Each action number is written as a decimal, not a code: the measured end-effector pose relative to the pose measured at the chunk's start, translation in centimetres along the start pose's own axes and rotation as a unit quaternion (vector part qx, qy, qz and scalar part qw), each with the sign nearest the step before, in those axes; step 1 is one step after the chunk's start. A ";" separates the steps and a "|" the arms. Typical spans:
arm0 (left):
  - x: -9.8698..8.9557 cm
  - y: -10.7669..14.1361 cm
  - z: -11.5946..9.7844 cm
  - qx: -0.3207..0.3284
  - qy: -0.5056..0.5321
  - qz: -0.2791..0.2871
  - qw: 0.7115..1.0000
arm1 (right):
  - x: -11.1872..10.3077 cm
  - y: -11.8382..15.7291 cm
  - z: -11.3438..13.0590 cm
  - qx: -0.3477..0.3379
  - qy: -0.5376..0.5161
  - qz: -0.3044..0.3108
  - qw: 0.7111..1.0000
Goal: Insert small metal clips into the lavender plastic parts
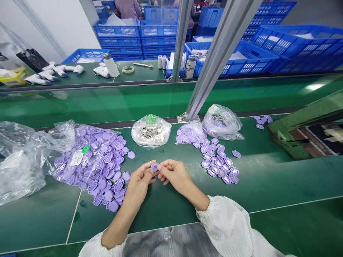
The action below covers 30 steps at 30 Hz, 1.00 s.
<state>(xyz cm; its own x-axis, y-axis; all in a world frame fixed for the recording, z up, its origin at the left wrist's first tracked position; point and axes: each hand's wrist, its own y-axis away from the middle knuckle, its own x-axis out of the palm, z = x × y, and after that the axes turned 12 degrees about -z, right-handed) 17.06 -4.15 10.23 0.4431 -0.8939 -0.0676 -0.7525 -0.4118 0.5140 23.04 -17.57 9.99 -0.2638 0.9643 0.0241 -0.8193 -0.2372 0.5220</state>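
Pinching a small, rounded purple plastic piece [154, 166], six o'clock from a clear plastic bag [165, 130] of silvery metal bits [150, 132], left hand [141, 176] and right hand [176, 175] seem mid-fitting, details too small to confirm; next needs steady thumb pressure.

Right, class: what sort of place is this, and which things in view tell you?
Probably a factory assembly workshop: a heap of matching purple plastic parts spills from a clear bag onto a green workbench, and ventilated blue plastic crates stand stacked beyond it.
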 end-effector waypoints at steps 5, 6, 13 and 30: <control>0.0 -0.1 0.2 0.006 -0.005 0.010 1.000 | 0.0 -0.1 -0.1 -0.005 0.022 0.007 1.000; 0.0 -0.1 0.2 0.005 -0.006 0.012 1.000 | 0.0 -0.1 -0.1 -0.007 0.026 0.006 1.000; -0.2 -0.2 0.5 0.016 -0.008 0.020 1.000 | 0.0 0.1 -0.9 -0.048 0.051 -0.012 0.997; -0.3 -0.1 0.6 0.011 0.008 0.014 1.000 | -0.6 -0.3 -0.6 -0.031 0.076 0.039 0.996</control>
<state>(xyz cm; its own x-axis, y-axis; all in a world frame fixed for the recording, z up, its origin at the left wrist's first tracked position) 16.71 -4.00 9.74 0.4296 -0.9021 -0.0394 -0.7754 -0.3909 0.4958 23.15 -18.19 9.35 -0.3978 0.9148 -0.0694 -0.8217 -0.3216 0.4706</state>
